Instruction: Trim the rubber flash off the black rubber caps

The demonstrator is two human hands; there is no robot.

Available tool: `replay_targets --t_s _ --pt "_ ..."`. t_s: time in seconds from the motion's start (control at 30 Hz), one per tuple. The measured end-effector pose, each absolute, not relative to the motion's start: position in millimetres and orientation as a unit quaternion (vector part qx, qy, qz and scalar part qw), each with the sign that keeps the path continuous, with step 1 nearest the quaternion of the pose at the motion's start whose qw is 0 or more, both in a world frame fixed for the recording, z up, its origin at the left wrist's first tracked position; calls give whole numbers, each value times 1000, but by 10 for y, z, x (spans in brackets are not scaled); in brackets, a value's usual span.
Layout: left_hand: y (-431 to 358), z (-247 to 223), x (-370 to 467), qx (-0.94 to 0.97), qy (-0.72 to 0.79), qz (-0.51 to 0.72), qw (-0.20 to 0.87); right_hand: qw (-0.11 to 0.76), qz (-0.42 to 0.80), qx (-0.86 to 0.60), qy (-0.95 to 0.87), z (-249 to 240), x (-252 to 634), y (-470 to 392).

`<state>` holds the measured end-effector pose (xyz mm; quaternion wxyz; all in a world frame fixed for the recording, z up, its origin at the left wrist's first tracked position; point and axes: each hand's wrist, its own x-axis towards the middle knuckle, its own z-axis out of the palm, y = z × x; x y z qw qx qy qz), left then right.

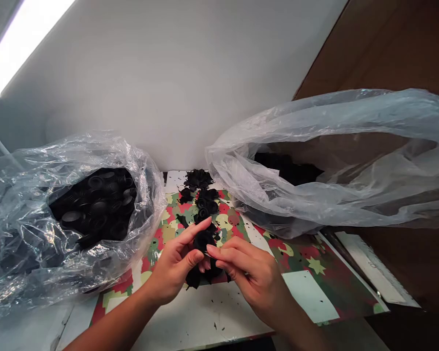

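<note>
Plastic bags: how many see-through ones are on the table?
2. One clear bag lies at the left, full of black caps. The other bag lies at the right, open toward the middle, with dark pieces inside. Nothing shows a third.

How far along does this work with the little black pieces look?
Some looks done: loose black scraps lie on the patterned mat, and the right bag holds dark pieces. In hand: the left hand and right hand pinch one black part. Left: the left bag is full of black caps.
</note>
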<state>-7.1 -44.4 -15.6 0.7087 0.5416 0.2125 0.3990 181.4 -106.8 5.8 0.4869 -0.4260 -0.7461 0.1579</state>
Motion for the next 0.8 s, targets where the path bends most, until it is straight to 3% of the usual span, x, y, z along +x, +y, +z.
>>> replay_targets --t_s 0.33,0.8 --pt "-455 -203 -31 480 203 415 746 532 178 -429 -708 22 1708 -1084" --pt "-465 -176 -27 473 219 410 749 519 231 -465 -679 50 1683 -1107"
